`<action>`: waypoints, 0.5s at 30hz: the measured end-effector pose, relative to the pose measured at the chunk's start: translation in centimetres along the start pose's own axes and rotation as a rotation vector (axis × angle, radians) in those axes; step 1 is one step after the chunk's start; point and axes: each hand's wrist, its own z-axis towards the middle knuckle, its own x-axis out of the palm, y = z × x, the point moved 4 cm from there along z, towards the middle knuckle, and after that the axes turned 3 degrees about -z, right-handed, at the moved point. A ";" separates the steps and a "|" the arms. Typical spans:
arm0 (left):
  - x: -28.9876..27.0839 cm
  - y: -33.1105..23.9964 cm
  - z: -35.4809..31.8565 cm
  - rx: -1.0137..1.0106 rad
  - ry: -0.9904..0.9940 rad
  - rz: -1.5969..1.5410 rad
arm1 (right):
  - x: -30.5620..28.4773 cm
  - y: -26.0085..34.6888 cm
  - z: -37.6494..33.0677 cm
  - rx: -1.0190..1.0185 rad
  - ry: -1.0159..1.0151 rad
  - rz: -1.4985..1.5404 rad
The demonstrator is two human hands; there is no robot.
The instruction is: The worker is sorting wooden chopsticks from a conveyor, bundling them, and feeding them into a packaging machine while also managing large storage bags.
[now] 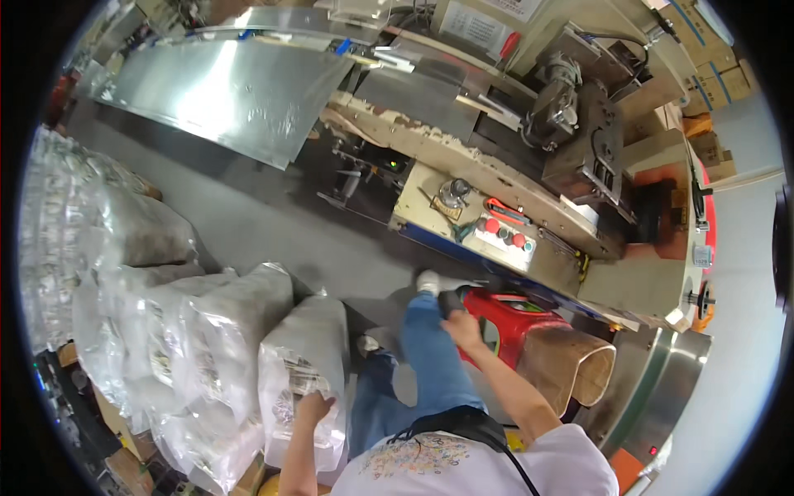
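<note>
My left hand (313, 407), fingers curled, is over a tall clear plastic bag (310, 335) packed with pale items. What those fingers hold, if anything, is hidden. My right hand (463, 329) is beside my right thigh, its fingers closed against a dark object (451, 302) too small to name. Right of this hand is a red plastic piece (503, 314) with openings, and a brown open-ended box or bag (558, 357) adjoins it.
More stuffed plastic bags (190, 331) crowd the left side. Ahead stands a long machine (513, 157) with a control box (499, 240) bearing red buttons, and a red cutter knife (506, 211). A shiny metal sheet (223, 95) juts out at far left. Grey floor (256, 215) lies between.
</note>
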 end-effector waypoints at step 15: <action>-32.6 -36.9 15.6 0.378 -0.457 -1.579 | -1.4 4.1 20.1 1.002 0.635 2.292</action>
